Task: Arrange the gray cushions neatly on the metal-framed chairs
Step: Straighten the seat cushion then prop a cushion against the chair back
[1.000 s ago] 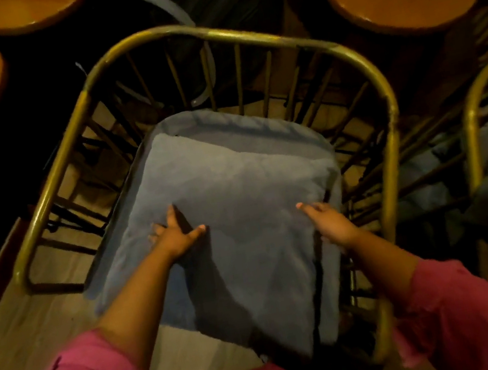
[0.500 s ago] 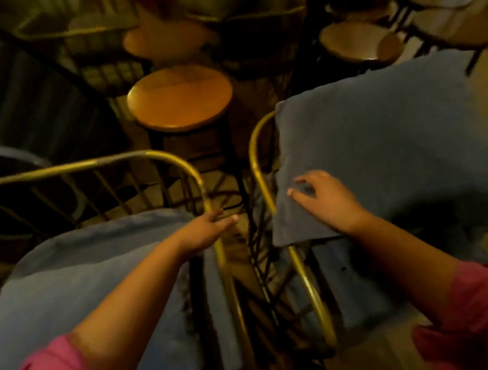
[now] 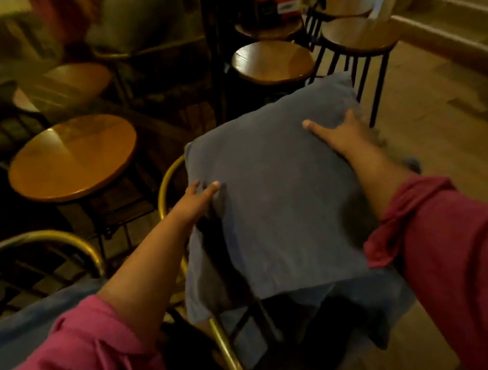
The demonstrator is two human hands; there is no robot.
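A gray back cushion (image 3: 271, 199) leans over the brass frame of the right-hand metal chair (image 3: 231, 363). My left hand (image 3: 196, 201) grips its left edge, thumb on the front. My right hand (image 3: 341, 131) lies on its upper right part with the fingers wrapped over the far edge. Under it lies a gray seat cushion (image 3: 381, 307). At the lower left stands a second brass-framed chair (image 3: 59, 238) with its own gray cushion (image 3: 17, 329).
Round wooden stools stand behind: one at the left (image 3: 71, 158), another further back (image 3: 273, 60), a black-legged one (image 3: 360, 37) to the right. A step (image 3: 450, 31) rises at the far right. Wooden floor (image 3: 459, 153) lies open on the right.
My view has swung from the left chair to the right one. Both hands have left the first cushion and taken hold of the second chair's back cushion, my right hand sliding up to its far corner.
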